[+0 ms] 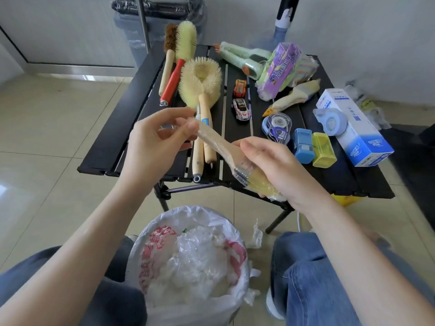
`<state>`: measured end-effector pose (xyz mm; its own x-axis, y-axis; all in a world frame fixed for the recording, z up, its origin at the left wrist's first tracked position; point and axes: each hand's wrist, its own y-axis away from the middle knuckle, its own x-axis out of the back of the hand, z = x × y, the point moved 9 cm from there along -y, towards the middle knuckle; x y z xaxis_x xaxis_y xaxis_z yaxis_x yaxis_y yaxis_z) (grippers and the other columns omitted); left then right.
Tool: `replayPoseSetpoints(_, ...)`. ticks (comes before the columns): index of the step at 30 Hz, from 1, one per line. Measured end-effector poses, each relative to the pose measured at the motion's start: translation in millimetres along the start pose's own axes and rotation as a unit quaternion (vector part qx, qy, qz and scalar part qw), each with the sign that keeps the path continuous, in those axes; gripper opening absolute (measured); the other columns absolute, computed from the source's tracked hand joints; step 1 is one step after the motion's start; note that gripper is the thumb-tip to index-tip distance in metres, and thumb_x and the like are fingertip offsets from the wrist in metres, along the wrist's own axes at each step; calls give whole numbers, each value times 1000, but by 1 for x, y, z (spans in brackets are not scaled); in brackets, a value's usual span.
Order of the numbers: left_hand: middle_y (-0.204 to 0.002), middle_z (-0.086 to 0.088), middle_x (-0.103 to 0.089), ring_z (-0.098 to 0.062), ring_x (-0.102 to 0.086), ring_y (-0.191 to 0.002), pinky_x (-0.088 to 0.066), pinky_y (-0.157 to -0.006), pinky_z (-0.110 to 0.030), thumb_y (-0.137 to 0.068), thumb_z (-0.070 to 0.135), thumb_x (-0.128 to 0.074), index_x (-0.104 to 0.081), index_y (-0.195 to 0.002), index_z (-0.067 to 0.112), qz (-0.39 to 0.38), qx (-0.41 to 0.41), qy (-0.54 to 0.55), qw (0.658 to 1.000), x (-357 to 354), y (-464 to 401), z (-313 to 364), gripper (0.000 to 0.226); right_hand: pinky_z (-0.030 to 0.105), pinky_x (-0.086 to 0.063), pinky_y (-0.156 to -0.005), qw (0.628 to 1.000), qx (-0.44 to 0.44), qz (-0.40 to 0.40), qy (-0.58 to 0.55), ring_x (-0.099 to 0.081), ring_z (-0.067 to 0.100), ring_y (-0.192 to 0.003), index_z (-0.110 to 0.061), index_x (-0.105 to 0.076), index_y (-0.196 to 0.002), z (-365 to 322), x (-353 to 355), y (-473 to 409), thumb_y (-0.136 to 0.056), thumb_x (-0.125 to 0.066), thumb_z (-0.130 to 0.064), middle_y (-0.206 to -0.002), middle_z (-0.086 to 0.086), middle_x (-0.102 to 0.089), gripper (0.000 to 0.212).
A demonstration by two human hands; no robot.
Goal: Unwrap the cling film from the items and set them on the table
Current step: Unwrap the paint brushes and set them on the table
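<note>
A wooden-handled paintbrush [221,147] wrapped in cling film is held above the near edge of the black folding table [141,90]. My right hand [275,165] grips its bristle end and metal ferrule. My left hand [155,140] pinches the film at the tip of the handle. On the table lie several bare bottle brushes [200,78], two toy cars [240,100], and still-wrapped things: a second paintbrush [292,96], green brushes [244,60] and a purple packet [280,69].
A bin lined with a white bag [188,257] full of crumpled film stands between my knees. On the table's right side lie correction tape [277,127], blue and yellow sharpeners [313,147], a tape dispenser [332,118] and a white-blue box [353,128]. A film scrap [256,236] lies on the floor.
</note>
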<state>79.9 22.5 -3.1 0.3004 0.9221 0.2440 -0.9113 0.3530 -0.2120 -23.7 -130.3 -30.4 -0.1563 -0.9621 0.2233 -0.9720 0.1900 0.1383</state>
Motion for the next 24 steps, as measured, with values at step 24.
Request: replayPoseSetpoints(24,-91,-2,-49,-15,-44,-84,-38,-75,-20,-94,11,-47,-67,-106,19,-65,-203,-249,945,-19,35,11,24,28,-37,-54,998,0,-64,-24,-58,19,-71,-30,-73,-97,29,17,22,-78,-69,-35,-78,-3,-68,20)
